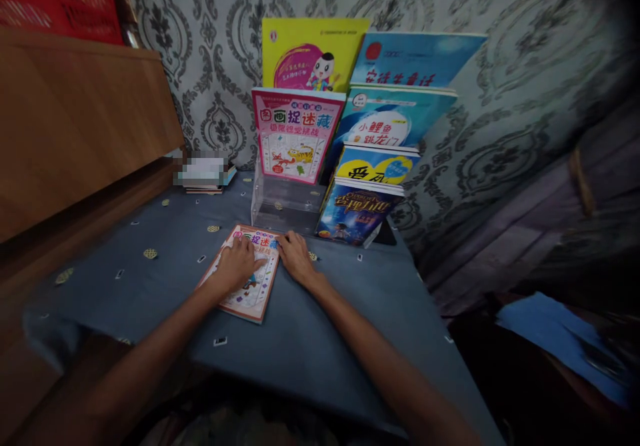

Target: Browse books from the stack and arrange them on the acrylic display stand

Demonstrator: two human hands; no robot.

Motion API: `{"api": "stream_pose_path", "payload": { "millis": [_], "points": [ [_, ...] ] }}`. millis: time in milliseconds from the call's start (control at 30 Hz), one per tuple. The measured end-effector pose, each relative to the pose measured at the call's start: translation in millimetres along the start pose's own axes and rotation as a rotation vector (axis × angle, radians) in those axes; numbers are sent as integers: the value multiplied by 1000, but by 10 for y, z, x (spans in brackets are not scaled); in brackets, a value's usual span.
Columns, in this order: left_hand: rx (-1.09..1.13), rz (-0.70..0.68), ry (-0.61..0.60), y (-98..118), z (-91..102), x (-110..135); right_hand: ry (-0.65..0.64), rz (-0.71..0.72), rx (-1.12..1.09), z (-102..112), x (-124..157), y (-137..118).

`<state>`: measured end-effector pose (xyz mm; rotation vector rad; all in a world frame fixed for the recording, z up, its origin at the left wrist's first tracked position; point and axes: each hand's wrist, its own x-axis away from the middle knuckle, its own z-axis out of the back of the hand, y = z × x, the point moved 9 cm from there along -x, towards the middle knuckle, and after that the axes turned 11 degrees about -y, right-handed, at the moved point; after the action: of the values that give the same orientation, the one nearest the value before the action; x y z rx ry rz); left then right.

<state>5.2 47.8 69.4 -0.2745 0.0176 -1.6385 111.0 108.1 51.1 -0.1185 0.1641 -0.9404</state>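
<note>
On the cloth in front of me lies a picture book (pixel 256 305) with an orange-edged cover, tilted a little to the right. My left hand (pixel 236 264) rests flat on its cover, thumb stretched out to the side and fingers toward the title. At the upper right corner of the same book, my right hand (pixel 297 257) has its fingers bent and closed on the edge. Behind them stands a clear acrylic book rack (pixel 283 216). A pink picture book (pixel 300 136) leans in its left column, with a yellow book (pixel 315 53) behind it.
In the rack's right column are a dark blue book (pixel 357 213), a yellow-and-blue book (pixel 375 165), a teal book (pixel 395 116) and a blue book (pixel 420 56). A small book stack (pixel 204 183) sits back left, near a wooden cabinet (pixel 85 119). Blue cloth (pixel 565 343) lies at right.
</note>
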Motion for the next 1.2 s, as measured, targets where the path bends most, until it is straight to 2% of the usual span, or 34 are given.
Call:
{"api": "stream_pose_path", "payload": {
  "millis": [167, 367, 667, 733, 833, 1000, 1200],
  "points": [
    [29, 20, -47, -2, -19, -153, -26, -39, 3, 23, -40, 17],
    [-3, 11, -28, 10, -12, -257, -55, -78, -1, 27, -85, 59],
    [80, -15, 143, -42, 20, -231, 13, -18, -110, -26, 56, 14],
    [95, -67, 165, -16, 24, -223, 21, 4, -129, -43, 86, 3],
    [95, -220, 176, 96, 22, -191, 22, 22, -133, -55, 110, -3],
    [90, -414, 141, 204, -24, 47, 10, 17, -127, -81, 115, 11],
    [166, -598, 50, 213, -99, 629, 21, 23, -129, -120, 110, 32]
  ]
}}
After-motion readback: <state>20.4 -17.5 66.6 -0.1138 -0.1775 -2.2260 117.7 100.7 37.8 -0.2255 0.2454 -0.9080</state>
